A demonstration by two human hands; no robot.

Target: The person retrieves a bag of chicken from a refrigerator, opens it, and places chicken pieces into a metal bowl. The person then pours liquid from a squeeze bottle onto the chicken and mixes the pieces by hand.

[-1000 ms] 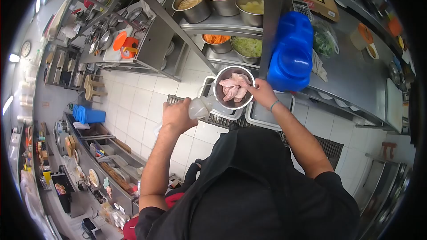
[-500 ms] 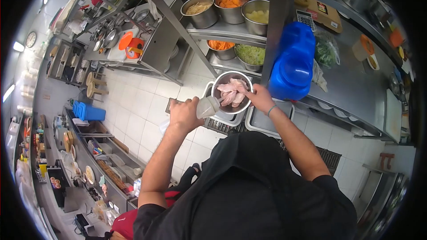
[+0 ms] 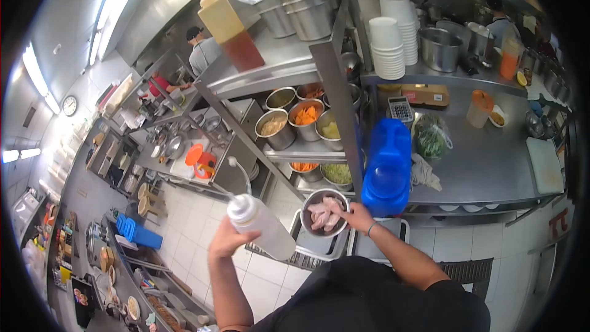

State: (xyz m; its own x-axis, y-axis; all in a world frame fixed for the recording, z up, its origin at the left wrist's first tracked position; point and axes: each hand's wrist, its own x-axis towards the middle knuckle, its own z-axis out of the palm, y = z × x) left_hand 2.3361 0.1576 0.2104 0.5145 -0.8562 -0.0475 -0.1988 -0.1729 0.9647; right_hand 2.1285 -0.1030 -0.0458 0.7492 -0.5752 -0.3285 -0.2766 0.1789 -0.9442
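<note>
My left hand (image 3: 228, 241) is wrapped round a translucent white squeeze bottle (image 3: 265, 233). The bottle leans, its capped nozzle end up and to the left, its base toward the bowl. A thin tube-like spout curves up from the cap. With my right hand (image 3: 359, 216) I grip the right rim of a round metal bowl (image 3: 309, 231). Pale pink raw meat pieces (image 3: 324, 213), which look like chicken, lie in it. The bottle and bowl are close together, with a small gap between them.
A large blue plastic jug (image 3: 387, 169) stands just beyond my right hand on the steel counter (image 3: 473, 172). Metal pots of cut vegetables (image 3: 305, 115) fill the shelves ahead. On the upper shelf stands a bottle of reddish-brown liquid (image 3: 239, 43). Other people (image 3: 204, 52) work farther back.
The bottle in my left hand has swung from nozzle toward the bowl to nozzle up and left. My right hand still holds the bowl. The view has tilted upward.
</note>
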